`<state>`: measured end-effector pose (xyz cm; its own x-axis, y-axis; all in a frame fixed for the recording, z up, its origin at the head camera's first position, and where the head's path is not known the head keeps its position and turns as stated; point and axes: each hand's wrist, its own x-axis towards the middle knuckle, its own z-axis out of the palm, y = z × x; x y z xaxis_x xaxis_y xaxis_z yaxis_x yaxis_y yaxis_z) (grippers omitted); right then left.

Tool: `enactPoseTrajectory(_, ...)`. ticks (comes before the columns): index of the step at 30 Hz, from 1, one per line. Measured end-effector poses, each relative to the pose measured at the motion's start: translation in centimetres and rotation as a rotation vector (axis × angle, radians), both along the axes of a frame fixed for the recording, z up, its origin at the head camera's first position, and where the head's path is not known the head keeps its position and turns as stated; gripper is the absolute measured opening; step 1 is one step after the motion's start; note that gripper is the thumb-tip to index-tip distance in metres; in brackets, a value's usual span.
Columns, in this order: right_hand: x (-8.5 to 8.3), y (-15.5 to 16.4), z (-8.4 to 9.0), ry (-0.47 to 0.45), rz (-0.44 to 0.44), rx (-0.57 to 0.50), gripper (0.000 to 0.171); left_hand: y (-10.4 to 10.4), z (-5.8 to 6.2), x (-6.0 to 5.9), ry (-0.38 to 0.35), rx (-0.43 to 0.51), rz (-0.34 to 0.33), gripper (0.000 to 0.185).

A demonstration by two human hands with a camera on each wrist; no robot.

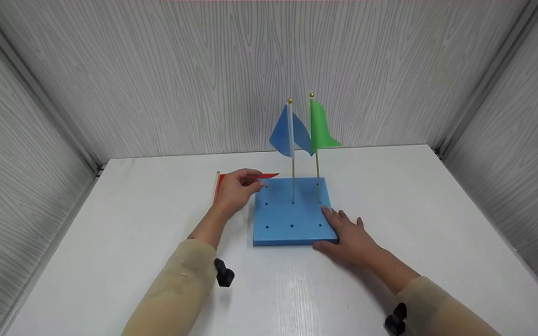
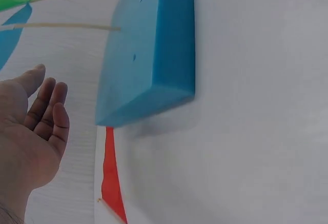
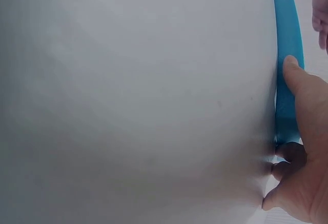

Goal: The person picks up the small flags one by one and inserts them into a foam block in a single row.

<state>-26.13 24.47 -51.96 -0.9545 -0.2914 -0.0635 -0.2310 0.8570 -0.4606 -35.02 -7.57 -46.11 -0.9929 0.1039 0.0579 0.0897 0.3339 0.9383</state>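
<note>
A blue board with several small holes lies on the table. A blue flag stands upright in its centre hole, and a green flag in the hole to the right of that. My left hand hovers over the board's far left corner, fingers loosely bent, nothing in its grasp in the left wrist view. Beyond that corner a red flag lies on the table, partly hidden by the board and, in the head view, by the hand. My right hand holds the board's near right corner, thumb on the front side.
The white table extends around the board. A grey wood-grain panel rises behind it, with similar panels at left and right. Each sleeve carries a black wrist device.
</note>
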Motion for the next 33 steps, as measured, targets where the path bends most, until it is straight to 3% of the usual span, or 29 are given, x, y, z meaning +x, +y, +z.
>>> enactPoseTrajectory(9, -0.1, 0.2, -0.3, -0.002, -0.007, 0.004, 0.102, -6.8, 0.1, 0.6, -0.062, 0.010, 0.067, 0.037)
enactPoseTrajectory(18, -0.1, 0.2, -0.1, -0.019, -0.007, -0.004, 0.103, -12.4, -1.1, 1.9, -0.086, -0.064, 0.069, 0.034)
enactPoseTrajectory(24, -0.2, 0.2, 0.0, -0.023, -0.008, 0.002, 0.103, -14.1, -2.5, 2.9, -0.128, -0.134, 0.030, 0.038)
enactPoseTrajectory(33, -0.2, 0.1, 0.0, -0.045, -0.020, 0.006, 0.104, -14.6, -4.0, 4.0, -0.183, -0.203, -0.028, 0.041)
